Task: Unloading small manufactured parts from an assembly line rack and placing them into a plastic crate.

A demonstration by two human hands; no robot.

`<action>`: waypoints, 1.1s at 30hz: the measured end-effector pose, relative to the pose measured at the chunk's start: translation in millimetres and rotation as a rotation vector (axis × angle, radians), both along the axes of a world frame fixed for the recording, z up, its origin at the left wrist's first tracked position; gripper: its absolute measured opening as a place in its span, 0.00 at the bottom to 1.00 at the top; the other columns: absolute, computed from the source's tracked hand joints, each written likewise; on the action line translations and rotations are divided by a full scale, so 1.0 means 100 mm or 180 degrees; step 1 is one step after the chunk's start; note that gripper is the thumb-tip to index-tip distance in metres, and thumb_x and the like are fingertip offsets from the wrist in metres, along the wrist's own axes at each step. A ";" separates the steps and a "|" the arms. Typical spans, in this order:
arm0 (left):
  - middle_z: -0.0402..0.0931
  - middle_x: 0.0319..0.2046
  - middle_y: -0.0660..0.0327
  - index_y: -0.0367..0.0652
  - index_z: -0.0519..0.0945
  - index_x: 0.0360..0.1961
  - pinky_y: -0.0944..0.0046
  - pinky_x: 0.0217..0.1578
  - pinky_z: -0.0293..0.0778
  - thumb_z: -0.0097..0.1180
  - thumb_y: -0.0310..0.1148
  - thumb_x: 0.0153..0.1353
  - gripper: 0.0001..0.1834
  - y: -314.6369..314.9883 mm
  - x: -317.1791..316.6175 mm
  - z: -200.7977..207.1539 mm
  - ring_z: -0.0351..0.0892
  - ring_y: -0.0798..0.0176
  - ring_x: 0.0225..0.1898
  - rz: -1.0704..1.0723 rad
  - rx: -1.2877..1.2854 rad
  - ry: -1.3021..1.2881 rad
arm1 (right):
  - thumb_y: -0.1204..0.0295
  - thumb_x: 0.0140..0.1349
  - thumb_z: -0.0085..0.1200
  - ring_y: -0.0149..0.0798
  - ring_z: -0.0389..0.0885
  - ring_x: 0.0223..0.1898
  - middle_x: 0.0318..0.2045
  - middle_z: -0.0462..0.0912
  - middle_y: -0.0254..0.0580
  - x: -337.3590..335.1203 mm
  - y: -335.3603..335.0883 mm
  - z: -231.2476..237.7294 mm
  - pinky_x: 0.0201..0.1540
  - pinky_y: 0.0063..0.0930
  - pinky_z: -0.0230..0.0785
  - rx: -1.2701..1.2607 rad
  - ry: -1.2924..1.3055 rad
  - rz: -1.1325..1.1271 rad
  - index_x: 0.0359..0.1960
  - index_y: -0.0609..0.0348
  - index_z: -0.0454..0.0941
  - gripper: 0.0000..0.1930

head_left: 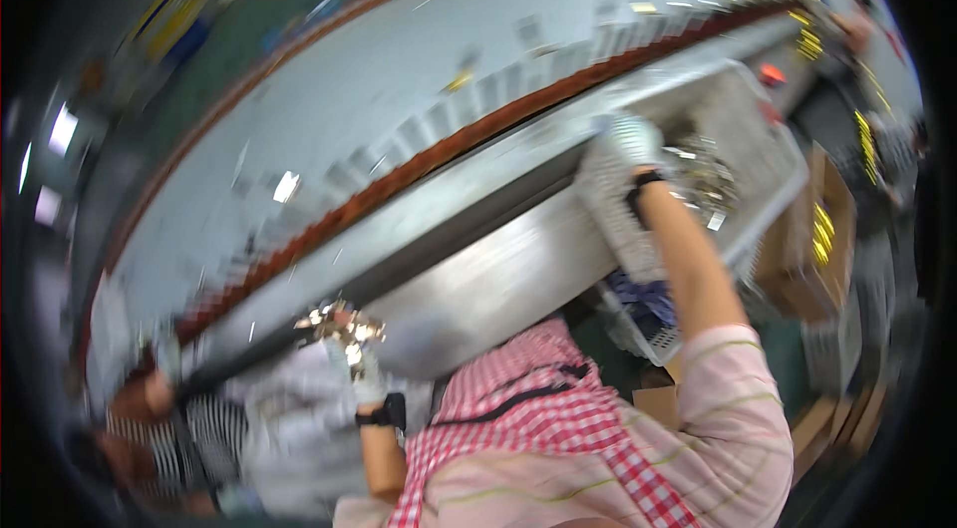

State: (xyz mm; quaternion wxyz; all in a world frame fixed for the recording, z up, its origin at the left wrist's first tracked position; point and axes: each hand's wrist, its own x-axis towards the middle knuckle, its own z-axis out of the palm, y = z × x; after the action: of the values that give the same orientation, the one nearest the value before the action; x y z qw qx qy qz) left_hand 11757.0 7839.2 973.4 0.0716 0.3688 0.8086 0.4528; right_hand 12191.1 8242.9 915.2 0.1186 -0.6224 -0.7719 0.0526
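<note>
My left hand [365,372], in a pale glove with a black band at the wrist, holds a cluster of small shiny metal pieces [344,322] above the near edge of the metal worktop. Their exact kind is blurred. My right hand [633,141], in a striped whitish glove, is stretched over the left part of a grey plastic crate [623,214]. Its fingers are smeared by motion, so I cannot tell whether they hold anything. More shiny metal pieces [706,174] lie heaped in the crate, just right of that hand.
A bare metal worktop [488,289] runs between my hands. Beyond it, a brown-edged conveyor belt [399,59] carries rows of flat grey pieces. A cardboard box [797,259] and a white basket [638,329] with purple cloth stand right. Another person [150,428] works at the left.
</note>
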 end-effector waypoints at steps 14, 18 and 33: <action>0.69 0.24 0.65 0.44 0.71 0.38 0.69 0.19 0.61 0.53 0.42 0.52 0.16 -2.33 -0.20 -0.30 0.66 0.70 0.22 0.3449 0.0244 -0.2445 | 0.44 0.57 0.32 0.59 0.70 0.45 0.41 0.73 0.62 -0.13 0.10 0.00 0.48 0.46 0.61 -0.0562 -0.0162 -0.0549 0.43 0.65 0.72 0.33; 0.68 0.42 0.56 0.33 0.65 0.49 0.65 0.43 0.64 0.53 0.38 0.53 0.26 -2.13 -0.31 -0.39 0.65 0.62 0.41 0.2814 0.0222 -0.1355 | 0.44 0.57 0.33 0.57 0.71 0.46 0.41 0.74 0.60 -0.21 -0.04 0.12 0.48 0.45 0.62 -0.0682 -0.0417 -0.0554 0.43 0.63 0.73 0.32; 0.67 0.49 0.58 0.35 0.63 0.53 0.68 0.50 0.63 0.48 0.28 0.58 0.21 1.63 0.52 0.40 0.68 0.64 0.49 -0.2036 0.0403 -0.1602 | 0.47 0.58 0.34 0.55 0.75 0.39 0.35 0.77 0.58 0.08 0.19 0.03 0.43 0.44 0.66 -0.0594 -0.0333 -0.0954 0.35 0.61 0.76 0.28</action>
State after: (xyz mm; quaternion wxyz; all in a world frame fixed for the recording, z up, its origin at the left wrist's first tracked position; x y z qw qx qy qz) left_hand 11809.3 8001.9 1013.3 0.3815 0.4830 0.5810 0.5325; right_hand 12199.2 8262.3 918.4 0.0265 -0.7407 -0.6673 0.0732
